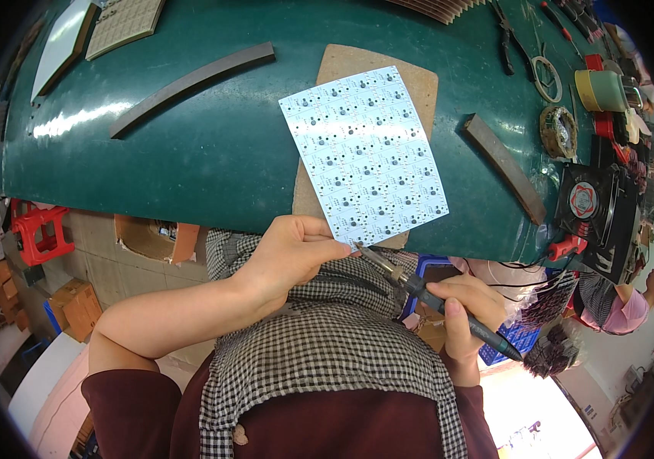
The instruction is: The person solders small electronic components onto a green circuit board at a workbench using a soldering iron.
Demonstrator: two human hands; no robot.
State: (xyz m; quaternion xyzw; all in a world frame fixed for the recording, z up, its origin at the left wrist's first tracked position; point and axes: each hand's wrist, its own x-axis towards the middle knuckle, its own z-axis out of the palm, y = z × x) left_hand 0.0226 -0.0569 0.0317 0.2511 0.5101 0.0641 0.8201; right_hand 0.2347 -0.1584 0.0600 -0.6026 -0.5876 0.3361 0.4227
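Note:
A white circuit board panel [365, 153], dotted with rows of small dark parts, lies tilted over a brown board [376, 57] on the green table. My left hand [292, 249] pinches the panel's near left corner between thumb and fingers. In my right hand [468, 310] is a soldering iron [419, 287] with a dark handle, gripped like a pen. Its metal tip points up and left and reaches the panel's near edge, close to my left fingertips. Whether the tip touches the panel I cannot tell.
Dark bars [193, 88] lie left and right of the panel. To the right are a black fan [583, 200], a solder wire roll [558, 130], pliers [504, 42] and a green-yellow container [601, 90]. A red stool [40, 233] stands lower left. Another person [618, 306] sits far right.

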